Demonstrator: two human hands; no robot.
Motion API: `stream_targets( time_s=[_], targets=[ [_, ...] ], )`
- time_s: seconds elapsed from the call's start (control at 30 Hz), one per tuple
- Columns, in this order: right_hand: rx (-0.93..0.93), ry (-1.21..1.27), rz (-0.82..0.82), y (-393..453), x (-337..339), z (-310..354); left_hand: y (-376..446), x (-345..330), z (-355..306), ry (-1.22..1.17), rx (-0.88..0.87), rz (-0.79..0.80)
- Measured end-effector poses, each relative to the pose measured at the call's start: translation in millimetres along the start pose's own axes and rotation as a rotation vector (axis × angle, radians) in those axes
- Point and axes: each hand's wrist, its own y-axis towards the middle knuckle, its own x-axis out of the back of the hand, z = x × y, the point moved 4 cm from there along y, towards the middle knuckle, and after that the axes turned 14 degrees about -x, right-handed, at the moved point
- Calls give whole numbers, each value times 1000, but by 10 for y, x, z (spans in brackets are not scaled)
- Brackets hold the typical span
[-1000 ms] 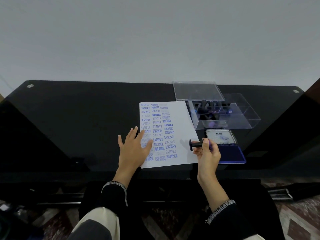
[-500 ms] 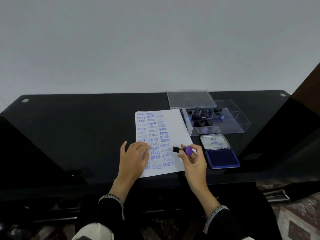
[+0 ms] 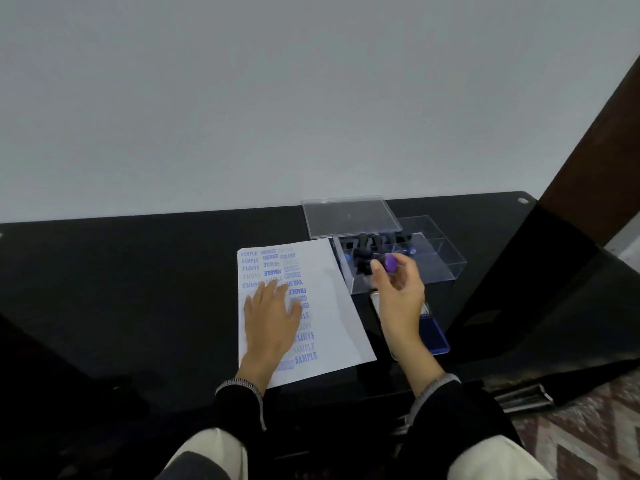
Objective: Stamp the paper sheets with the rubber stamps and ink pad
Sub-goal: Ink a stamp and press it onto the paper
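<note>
a small stamp (image 3: 390,263) with a rounded purple knob was pinched in the fingertips of the right hand (image 3: 398,296), held up over the near wall of the clear box (image 3: 440,268). its dark body was hidden behind the fingers, so its long axis could not be told. the box lay just ahead of those fingers, so that hand was the nearer one to it, and a drop back into the box looked like the likely coming move. inside the box stood more stamps (image 3: 363,251), dark and knobbed, in divided bays. its flat clear lid (image 3: 348,218) lay just behind it. the ink pad (image 3: 433,336), open and deep blue, sat under the right wrist. to the left, the paper (image 3: 332,299) lay flat on the glossy black table (image 3: 138,289), its left half covered in rows of blue printed words. the left hand (image 3: 272,317) rested on it, fingers straight and spread, pressing it down.
</note>
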Motion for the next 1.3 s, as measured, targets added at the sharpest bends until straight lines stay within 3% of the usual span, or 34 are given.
stream_targets(
  time_s=[0.33, 0.53, 0.63, 0.9, 1.03, 1.13, 1.3],
  targets=[
    [-57, -407, 90, 773, -102, 28, 1, -123, 11, 39, 13, 11],
    [-21, -909, 263, 876, -335, -64, 6, -129, 22, 30, 20, 3],
    [-86, -1056, 303, 902, -397, -107, 4, -127, 17, 26, 29, 4],
    [-173, -1206, 248, 917, -466, -131, 10, -144, 31, 11, 46, 0],
    [-71, -1045, 77, 991, -497, -6, 5, -131, 23, 7, 35, -11],
    [14, -943, 44, 1041, -609, 102, -3, -132, 24, -1, 25, -27],
    [43, -1177, 72, 1197, -865, 10, -25, -120, 1, -11, 5, -70]
  ],
)
